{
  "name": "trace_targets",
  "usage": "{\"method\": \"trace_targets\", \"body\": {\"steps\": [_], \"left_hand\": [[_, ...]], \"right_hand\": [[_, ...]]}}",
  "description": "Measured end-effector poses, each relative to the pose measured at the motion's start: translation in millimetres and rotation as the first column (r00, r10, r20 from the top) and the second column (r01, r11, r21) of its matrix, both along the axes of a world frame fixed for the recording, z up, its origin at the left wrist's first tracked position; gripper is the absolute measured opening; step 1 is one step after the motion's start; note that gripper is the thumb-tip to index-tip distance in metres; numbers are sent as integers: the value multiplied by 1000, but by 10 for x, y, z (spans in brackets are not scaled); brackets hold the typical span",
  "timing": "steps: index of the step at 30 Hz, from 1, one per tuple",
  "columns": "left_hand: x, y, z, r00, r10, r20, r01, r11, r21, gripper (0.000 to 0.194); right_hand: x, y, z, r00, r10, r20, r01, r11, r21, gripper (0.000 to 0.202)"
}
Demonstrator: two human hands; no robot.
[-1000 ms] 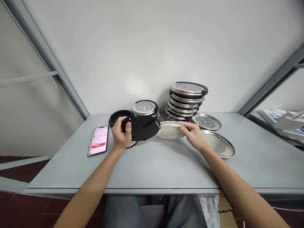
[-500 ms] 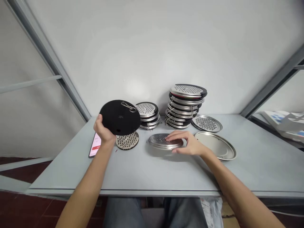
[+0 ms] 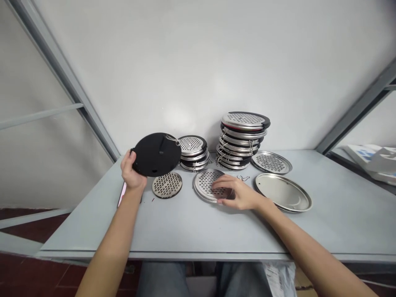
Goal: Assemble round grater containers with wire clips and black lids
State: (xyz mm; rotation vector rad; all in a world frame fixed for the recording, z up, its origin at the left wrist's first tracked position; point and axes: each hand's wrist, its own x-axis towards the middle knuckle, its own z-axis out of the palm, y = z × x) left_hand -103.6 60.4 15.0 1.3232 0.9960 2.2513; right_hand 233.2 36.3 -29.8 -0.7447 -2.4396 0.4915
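My left hand [image 3: 133, 170] grips a black round disc [image 3: 151, 156] by its left edge and holds it tilted above the table. A wire clip [image 3: 172, 139] sits at the disc's upper right. My right hand [image 3: 239, 193] is curled over the right side of a round metal grater plate [image 3: 204, 184], fingers on its slotted top and thumb near the front rim. A smaller slotted disc [image 3: 167, 185] lies below the black one. Behind the right hand, a loose wire clip [image 3: 243, 178] lies on the table.
Two stacks of clipped grater discs, one short [image 3: 192, 154] and one tall [image 3: 243, 142], stand against the wall. To the right lie a slotted plate [image 3: 272, 162] and a shallow metal lid [image 3: 283, 192]. A phone [image 3: 122, 194] is partly hidden behind my left wrist.
The grater plate under my right hand was tilted edge-on and now faces up, lower and flatter. The loose wire clip has come into sight. The black disc has turned slightly in my left hand.
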Motion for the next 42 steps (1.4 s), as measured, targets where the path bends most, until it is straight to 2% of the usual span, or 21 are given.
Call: {"method": "trace_targets", "body": {"steps": [2, 5, 7, 9, 11, 13, 16, 20, 25, 30, 32, 35, 39, 42], "left_hand": [[106, -64, -21, 995, -103, 13, 104, 994, -17, 33], [291, -183, -86, 959, -244, -145, 235, 969, -75, 31], [430, -273, -144, 873, -331, -357, 310, 944, -116, 25], [566, -358, -211, 747, -364, -556, 351, 927, -136, 19], [678, -422, -286, 651, -330, -683, 356, 928, -109, 19], [751, -456, -357, 586, -284, -759, 358, 931, -71, 23], [784, -457, -426, 545, -250, -800, 366, 930, -41, 25], [759, -427, -431, 522, -246, -817, 373, 927, -41, 22], [744, -435, -368, 497, -250, -831, 375, 925, -54, 22], [782, -494, -319, 413, -267, -871, 397, 913, -91, 20], [802, -513, -321, 368, -282, -886, 405, 906, -120, 18], [826, -528, -338, 338, -300, -892, 405, 902, -149, 17], [846, -532, -366, 324, -312, -893, 414, 896, -163, 16], [864, -533, -391, 304, -321, -897, 430, 886, -172, 13]], "right_hand": [[-14, -8, -23, 996, -54, -73, 51, 998, -44, 40], [-50, -12, -62, 962, -129, -240, 109, 989, -98, 53], [-73, -10, -80, 934, -146, -325, 121, 988, -96, 60], [-86, -3, -94, 919, -174, -354, 161, 985, -66, 60], [-86, 6, -106, 906, -232, -356, 239, 971, -23, 53], [-75, 15, -116, 890, -291, -352, 318, 948, 21, 42], [-56, 20, -112, 873, -336, -353, 378, 924, 57, 29], [-55, 12, -85, 866, -349, -359, 395, 917, 59, 18], [-52, 15, -90, 843, -378, -383, 432, 900, 61, 20], [-51, 9, -65, 863, -360, -355, 406, 912, 62, 23], [-62, 4, -33, 861, -358, -362, 385, 923, 3, 23], [-77, 10, 10, 841, -393, -372, 356, 920, -166, 25], [-67, 47, 22, 845, -417, -335, 287, 881, -376, 30], [-55, 72, 8, 839, -436, -325, 261, 846, -464, 33]]}}
